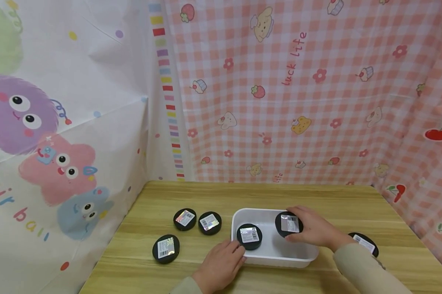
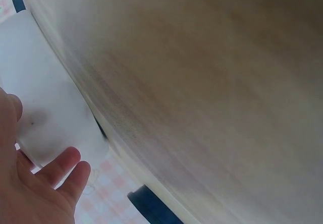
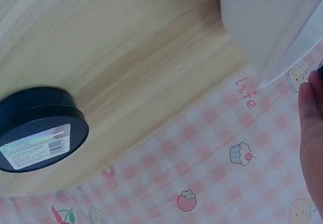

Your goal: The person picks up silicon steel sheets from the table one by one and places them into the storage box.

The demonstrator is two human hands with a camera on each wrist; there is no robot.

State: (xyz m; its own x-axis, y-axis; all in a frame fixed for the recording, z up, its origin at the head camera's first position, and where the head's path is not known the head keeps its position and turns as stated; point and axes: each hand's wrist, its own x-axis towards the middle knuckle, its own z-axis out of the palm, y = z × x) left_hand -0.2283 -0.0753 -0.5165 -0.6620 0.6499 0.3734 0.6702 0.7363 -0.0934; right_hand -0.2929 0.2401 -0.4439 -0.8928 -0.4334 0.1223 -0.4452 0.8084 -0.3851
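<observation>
A white plastic box (image 1: 276,259) stands on the table, with one round black tin (image 1: 249,237) at its left end, label up. At the box's front left corner my left hand (image 1: 222,263) grips the rim; in the left wrist view that hand (image 2: 43,183) has its fingers against the white wall. My right hand (image 1: 316,228) pinches another round black tin (image 1: 289,223) between thumb and fingers, over the right part of the box. Only the edge of the right hand (image 3: 313,118) shows in the right wrist view.
Left of the box lie three more black tins, one in front (image 1: 166,248), one at the back (image 1: 185,219) and one nearer the box (image 1: 209,223). Another tin (image 1: 364,243) sits on the right, partly behind my right sleeve (image 1: 360,261). Patterned curtains (image 1: 279,102) hang behind the wooden table (image 1: 132,228).
</observation>
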